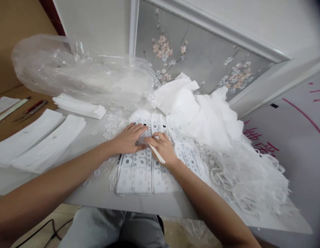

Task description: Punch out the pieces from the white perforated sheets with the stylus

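- I see my left hand (128, 138) lying flat, palm down and fingers stretched out, on a white die-cut sheet (139, 165) at the middle of the table (97, 196); it grips nothing. I judge the flat press is there to keep the sheet from sliding.
- My right hand (162, 147) rests just beside the left, fingers curled around a thin pale stick (157, 154) held like a pen, with its far end running under the fingers toward the sheet. I cannot tell exactly where the tip touches.
- The sheet lies directly in front of me, on top of others like it, and the strips show rows of punched shapes, some as dark openings near the fingertips.
- Small loose clear-white pieces (113, 122) are scattered on the table to the left of the sheets, some close to my left wrist.
- A heap of white leftover webbing (227, 144) sits on the right, touching the sheets' edge and trailing thin loops toward the table's near corner.
- The one container is a big clear plastic bag (79, 75) lying on its side behind the scattered pieces; I see pale white material through the film but cannot tell what it is.
- Flat white stacks (38, 141) lie well apart on the left, and a smaller folded pile (79, 106) sits just before the bag.
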Motion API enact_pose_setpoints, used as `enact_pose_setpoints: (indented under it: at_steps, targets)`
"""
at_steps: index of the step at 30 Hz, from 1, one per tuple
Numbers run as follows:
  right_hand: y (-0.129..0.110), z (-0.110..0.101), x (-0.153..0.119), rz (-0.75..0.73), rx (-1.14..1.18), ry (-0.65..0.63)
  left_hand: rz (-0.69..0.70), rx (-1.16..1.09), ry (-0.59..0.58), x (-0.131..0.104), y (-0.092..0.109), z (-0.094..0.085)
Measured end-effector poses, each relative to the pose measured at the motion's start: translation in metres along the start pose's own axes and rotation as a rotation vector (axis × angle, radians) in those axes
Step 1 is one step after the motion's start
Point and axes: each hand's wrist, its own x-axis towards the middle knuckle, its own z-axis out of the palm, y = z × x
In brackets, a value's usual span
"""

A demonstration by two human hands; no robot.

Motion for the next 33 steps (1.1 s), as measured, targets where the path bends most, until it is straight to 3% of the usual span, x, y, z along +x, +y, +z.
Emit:
enact_pose_setpoints:
  at_steps: [6, 9, 16, 24, 33]
  targets:
    - [-0.004, 0.0, 0.002, 0.063, -0.012, 0.039, -0.01, 0.031, -0.045, 0.001, -0.002, 0.002]
    - [0.002, 0.002, 0.003, 0.163, 0.042, 0.092, 0.015, 0.027, -0.055, 0.001, -0.004, 0.002]
    - [0.021, -0.01, -0.007, 0.365, 0.539, 0.265, 0.058, 0.034, -0.069, -0.002, -0.004, -0.003]
    - [0.042, -0.025, -0.023, 0.423, 0.733, 0.115, 0.198, -0.056, 0.054, 0.008, -0.009, -0.005]
    - [0.047, -0.018, -0.022, 0.447, 0.766, 0.085, 0.206, -0.122, -0.054, 0.016, -0.02, -0.006]
